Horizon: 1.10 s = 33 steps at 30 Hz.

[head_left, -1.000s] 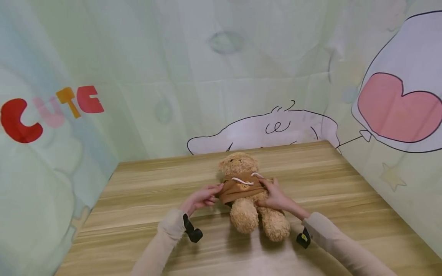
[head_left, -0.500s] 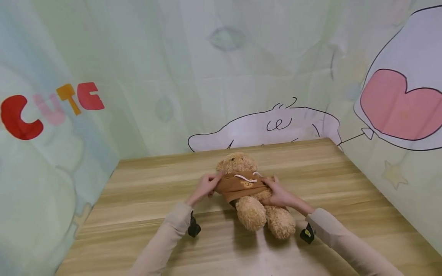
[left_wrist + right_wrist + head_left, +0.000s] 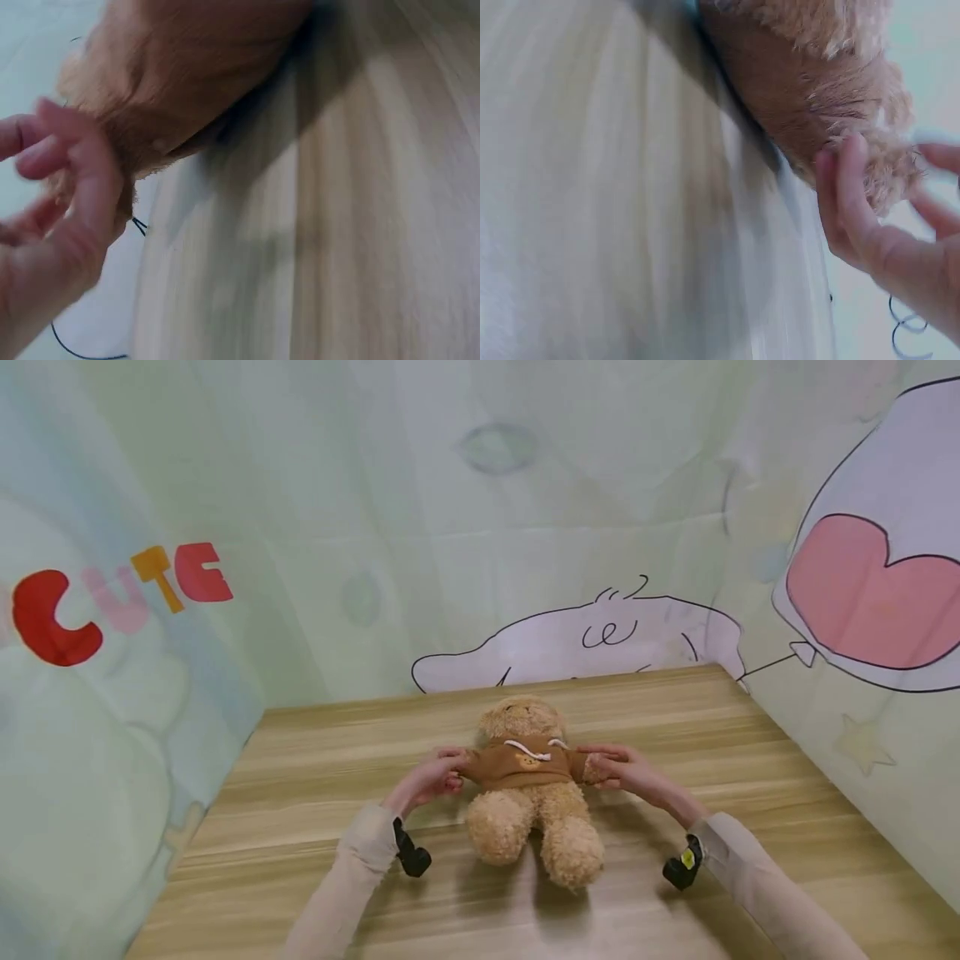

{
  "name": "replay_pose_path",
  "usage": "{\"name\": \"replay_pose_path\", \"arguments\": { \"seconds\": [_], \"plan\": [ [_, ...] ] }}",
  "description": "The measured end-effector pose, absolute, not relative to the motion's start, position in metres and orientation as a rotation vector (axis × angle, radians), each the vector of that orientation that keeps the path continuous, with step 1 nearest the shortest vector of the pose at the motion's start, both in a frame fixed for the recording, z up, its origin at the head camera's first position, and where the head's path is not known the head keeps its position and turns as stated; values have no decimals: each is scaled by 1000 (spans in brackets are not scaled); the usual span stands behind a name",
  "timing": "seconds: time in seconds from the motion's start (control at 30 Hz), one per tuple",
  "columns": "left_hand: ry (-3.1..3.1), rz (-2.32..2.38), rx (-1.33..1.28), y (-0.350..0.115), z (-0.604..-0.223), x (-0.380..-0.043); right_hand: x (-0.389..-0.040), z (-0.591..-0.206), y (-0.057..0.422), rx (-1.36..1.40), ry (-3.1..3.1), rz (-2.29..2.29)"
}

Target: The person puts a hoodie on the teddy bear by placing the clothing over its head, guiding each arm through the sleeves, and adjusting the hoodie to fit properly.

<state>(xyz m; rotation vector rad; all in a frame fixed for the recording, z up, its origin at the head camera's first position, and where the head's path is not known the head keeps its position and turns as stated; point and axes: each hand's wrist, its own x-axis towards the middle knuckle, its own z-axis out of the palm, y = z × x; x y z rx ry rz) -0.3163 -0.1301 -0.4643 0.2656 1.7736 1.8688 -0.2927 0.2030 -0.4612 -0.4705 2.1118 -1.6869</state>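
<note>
A light-brown teddy bear [image 3: 525, 777] in a brown hoodie lies face up on the wooden table, its head toward the back and its legs toward me. White drawstrings and a small bear face mark the hoodie's front. My left hand [image 3: 431, 779] holds the end of the bear's sleeved arm on the left, its fingers curled there. On the other side, my right hand [image 3: 630, 772] has its thumb and fingers around the bear's fuzzy paw. The right wrist view shows this paw [image 3: 892, 172] between the fingers; the left wrist view shows the brown sleeve [image 3: 187, 75] beside my left fingers.
The wood-grain table [image 3: 330, 760] spreads out on both sides of the bear. Behind it hangs a pale green printed curtain [image 3: 337, 527] with cartoon drawings, meeting the table's back edge. A black wrist camera [image 3: 412, 856] sits on my left sleeve, another [image 3: 681, 864] on my right.
My right hand has moved from the bear's side outward to its paw. Both bear arms now stretch sideways. The legs swung right, then back left, and the hoodie sits straighter.
</note>
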Motion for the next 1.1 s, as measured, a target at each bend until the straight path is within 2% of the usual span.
{"name": "replay_pose_path", "arguments": {
  "seconds": [0.07, 0.23, 0.3, 0.43, 0.5, 0.53, 0.63, 0.73, 0.87, 0.93, 1.03, 1.1],
  "plan": [
    [1925, 1816, 281, -126, -466, -315, -291, -459, 200, -396, 2138, -1744],
    [2142, 1739, 332, -116, -459, -304, -305, -481, 190, -261, 2394, -1760],
    [2181, 1741, 332, -114, -454, -299, -311, -490, 189, -341, 2414, -1828],
    [2241, 1745, 375, -117, -455, -298, -356, -545, 212, -620, 2175, -2040],
    [2293, 1725, 438, -121, -462, -304, -366, -554, 217, -575, 2164, -2034],
    [2322, 1710, 487, -125, -468, -309, -370, -553, 218, -551, 2189, -2019],
    [2427, 1678, 653, -139, -490, -325, -348, -517, 207, -428, 2333, -1931],
    [2491, 1687, 670, -152, -512, -337, -328, -487, 200, -332, 2386, -1909],
    [2644, 1601, 541, -155, -532, -345, -322, -479, 202, -281, 2405, -1867],
    [2641, 1598, 600, -156, -555, -355, -322, -481, 204, -261, 2409, -1836],
    [2548, 1644, 580, -152, -569, -360, -321, -481, 203, -240, 2322, -1804],
    [2406, 1737, 466, -141, -549, -346, -319, -479, 201, -216, 2181, -1831]
  ]
}}
